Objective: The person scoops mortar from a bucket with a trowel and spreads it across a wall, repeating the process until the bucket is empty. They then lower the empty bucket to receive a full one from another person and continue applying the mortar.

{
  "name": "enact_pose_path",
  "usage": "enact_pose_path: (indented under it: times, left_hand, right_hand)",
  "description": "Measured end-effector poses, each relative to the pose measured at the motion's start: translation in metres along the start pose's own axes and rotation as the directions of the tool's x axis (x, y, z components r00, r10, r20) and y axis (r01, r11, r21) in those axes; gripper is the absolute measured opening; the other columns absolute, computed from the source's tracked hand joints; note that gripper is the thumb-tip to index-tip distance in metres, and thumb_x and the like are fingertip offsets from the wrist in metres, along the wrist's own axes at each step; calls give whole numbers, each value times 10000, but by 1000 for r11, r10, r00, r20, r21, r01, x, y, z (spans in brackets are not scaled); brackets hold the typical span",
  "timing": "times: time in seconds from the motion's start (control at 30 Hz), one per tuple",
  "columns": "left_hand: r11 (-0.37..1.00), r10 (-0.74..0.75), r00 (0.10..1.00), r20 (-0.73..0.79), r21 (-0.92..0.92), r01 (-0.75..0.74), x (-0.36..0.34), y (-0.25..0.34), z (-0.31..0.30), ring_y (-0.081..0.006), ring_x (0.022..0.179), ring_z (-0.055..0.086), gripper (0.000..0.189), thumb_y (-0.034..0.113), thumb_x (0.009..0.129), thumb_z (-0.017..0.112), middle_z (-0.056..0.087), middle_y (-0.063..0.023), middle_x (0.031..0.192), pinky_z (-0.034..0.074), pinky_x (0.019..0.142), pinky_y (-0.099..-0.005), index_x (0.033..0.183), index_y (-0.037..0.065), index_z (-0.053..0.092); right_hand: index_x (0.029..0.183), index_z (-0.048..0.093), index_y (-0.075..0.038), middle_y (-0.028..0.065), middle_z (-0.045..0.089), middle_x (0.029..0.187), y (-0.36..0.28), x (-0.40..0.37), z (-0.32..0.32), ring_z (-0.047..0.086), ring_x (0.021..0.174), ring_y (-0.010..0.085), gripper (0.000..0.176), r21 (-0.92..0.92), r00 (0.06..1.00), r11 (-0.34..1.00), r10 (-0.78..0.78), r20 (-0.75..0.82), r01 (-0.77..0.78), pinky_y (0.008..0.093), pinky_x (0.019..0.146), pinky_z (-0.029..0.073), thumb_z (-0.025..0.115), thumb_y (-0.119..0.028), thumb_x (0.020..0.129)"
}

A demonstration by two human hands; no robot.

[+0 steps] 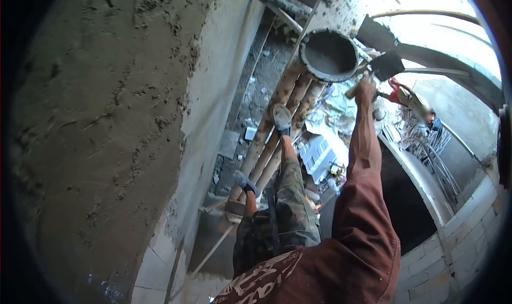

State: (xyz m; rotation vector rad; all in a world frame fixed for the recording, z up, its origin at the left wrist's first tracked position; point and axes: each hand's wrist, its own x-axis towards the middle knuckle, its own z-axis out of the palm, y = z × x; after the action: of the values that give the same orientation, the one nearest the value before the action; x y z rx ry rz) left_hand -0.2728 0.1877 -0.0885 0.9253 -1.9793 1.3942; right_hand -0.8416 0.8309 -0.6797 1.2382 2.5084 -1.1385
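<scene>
My right hand [365, 89] is closed around the wooden handle of a trowel [388, 65], with its dark, flat blade pointing up and to the right. Just left of the trowel stands a round tub [304, 64] with a mortar-crusted rim. Smooth grey mortar [329, 53] fills part of it. On the left, a large wall [106, 117] carries wet, rough grey plaster with pits and ridges, ending in a ragged edge against a paler surface. My left hand is out of view.
My feet rest on several round wooden poles [285, 93] above a rubble-strewn floor [261, 74]. Below lie a plastic sheet [333, 109] and a white slotted panel [318, 157]. Another person [413, 98] is lower down at right, near a bundle of rods [440, 165]. A block wall [453, 250] stands lower right.
</scene>
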Motion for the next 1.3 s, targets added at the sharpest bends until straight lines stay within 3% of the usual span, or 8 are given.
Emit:
enact_pose_path:
  times: [0.07,0.2,0.3,0.47,0.87,1.0,1.1,1.3]
  left_hand:
    - [1000,21,1000,10,13,-21,6,-1,-1,-363,1162,372,277,203,910,464,429,-233,1226,318,919,-510,1005,-43,549]
    - [998,36,999,20,49,-37,13,-12,-10,-354,1135,382,278,209,910,459,436,-225,1203,325,895,-501,1001,-36,551]
    - [997,23,999,30,76,-26,17,-25,-14,-348,1116,389,279,214,910,455,441,-218,1187,330,877,-494,997,-32,553]
    - [994,11,1000,16,113,-13,21,-34,-14,-337,1083,401,281,223,910,449,451,-207,1159,339,846,-482,992,-24,557]
    - [985,56,998,36,160,-61,32,-34,-16,-312,1005,430,288,242,909,434,472,-181,1092,359,773,-454,978,-5,565]
    - [987,93,994,65,123,-100,38,-24,-4,-303,979,440,291,249,909,429,480,-173,1070,366,749,-444,973,1,567]
    - [988,104,993,64,109,-110,41,-21,2,-297,959,447,293,254,909,426,485,-166,1053,371,731,-437,970,5,569]
    - [991,102,993,66,81,-107,42,-20,19,-284,920,462,298,264,908,418,496,-153,1019,381,694,-423,963,15,573]
  right_hand:
    - [1037,477,-50,116,612,783,23,39,40,623,724,204,291,632,986,774,-120,119,18,324,615,524,565,-278,878]
    - [984,502,-30,86,580,732,-10,30,63,556,571,170,294,598,881,695,108,461,-398,326,563,528,535,-310,901]
    - [893,545,-9,93,585,726,-38,-20,62,561,586,181,270,447,939,864,77,336,-232,315,524,465,541,-278,875]
    - [953,473,-20,105,552,681,-15,-63,52,543,545,197,290,725,909,565,353,221,-395,313,466,460,575,-282,882]
    - [1034,396,17,136,548,764,94,-106,127,550,586,237,334,792,693,324,702,166,-518,375,501,503,551,-221,857]
    - [1094,398,59,249,608,880,73,-122,163,638,661,325,390,811,833,341,471,290,-475,414,583,566,572,-170,830]
    - [938,512,53,214,613,845,47,-103,156,612,834,339,424,-26,942,985,171,290,-170,440,738,481,573,-351,827]
    - [969,479,-38,263,570,703,68,-173,22,571,713,464,308,-219,769,749,-544,335,625,511,622,428,537,-328,884]
